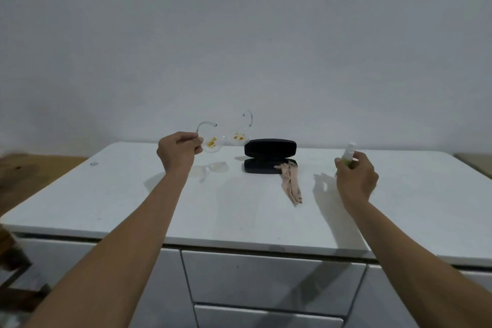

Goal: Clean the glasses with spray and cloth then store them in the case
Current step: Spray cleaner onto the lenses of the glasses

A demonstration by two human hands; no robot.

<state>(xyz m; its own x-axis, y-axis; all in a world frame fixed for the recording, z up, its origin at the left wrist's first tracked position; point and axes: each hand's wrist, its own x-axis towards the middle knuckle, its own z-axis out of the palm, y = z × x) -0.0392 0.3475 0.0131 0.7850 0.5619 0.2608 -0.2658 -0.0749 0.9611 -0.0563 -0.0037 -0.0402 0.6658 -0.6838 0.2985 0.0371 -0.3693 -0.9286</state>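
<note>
The left hand [177, 151] is raised above the white bench [133, 194], its fingers curled round one side of a pair of clear-framed glasses [225, 136]. The glasses hang in the air, well off the surface, with both temple arms unfolded and curving upward. Yellow-orange smears show on both lenses.

The right hand [355, 178] is also lifted, its fingers wrapped round a small spray bottle [349, 155] with a white top and a green band; the nozzle end sticks up above the fingers.

On the bench between the two hands sits a black glasses case [270, 156], its lid standing open. A crumpled beige cloth [290, 181] lies with one end on the case's near edge and trails toward the viewer. The glasses' faint shadow falls on the bench left of the case.

Behind the bench is a plain white wall [239, 34]. Grey drawer fronts [266, 279] sit below the benchtop, and a wooden surface [32, 170] shows at the far left.
</note>
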